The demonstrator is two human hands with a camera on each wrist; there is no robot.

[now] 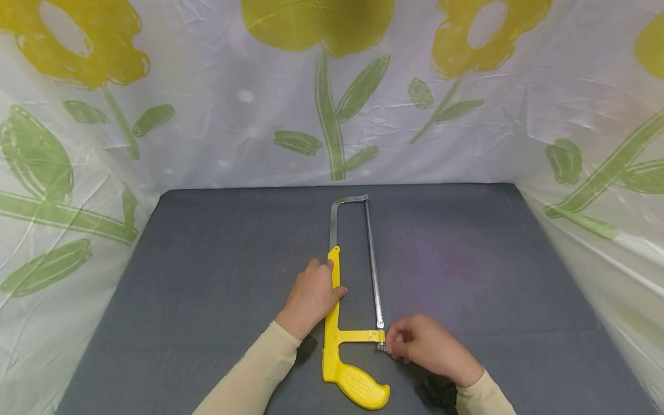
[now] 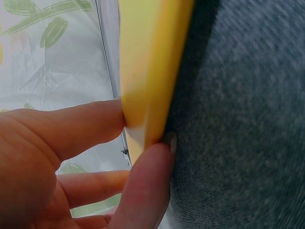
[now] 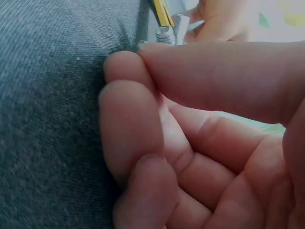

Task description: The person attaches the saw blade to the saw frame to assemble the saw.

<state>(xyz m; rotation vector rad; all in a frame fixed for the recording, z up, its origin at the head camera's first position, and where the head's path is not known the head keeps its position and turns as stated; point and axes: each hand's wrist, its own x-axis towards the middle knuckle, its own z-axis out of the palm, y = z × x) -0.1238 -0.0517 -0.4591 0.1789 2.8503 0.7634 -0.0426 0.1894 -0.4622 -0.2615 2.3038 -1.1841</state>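
A hacksaw (image 1: 332, 311) with a yellow handle and frame lies on the dark cloth, its grip toward me. The metal bow (image 1: 334, 225) and the silver blade (image 1: 372, 259) point away. My left hand (image 1: 313, 294) grips the yellow frame above the handle; in the left wrist view the thumb and index finger press its sides. At the near end of the blade, my right hand (image 1: 422, 346) has thumb and curled fingers on the wing nut (image 1: 381, 347). The right wrist view shows the threaded screw end (image 3: 166, 33) just past the thumb, which partly hides the wing nut.
Grey cloth (image 1: 233, 242) covers the table. A white curtain (image 1: 223, 115) printed with yellow flowers stands along the back and both sides. A dark strap or device (image 1: 440, 389) sits at the right wrist.
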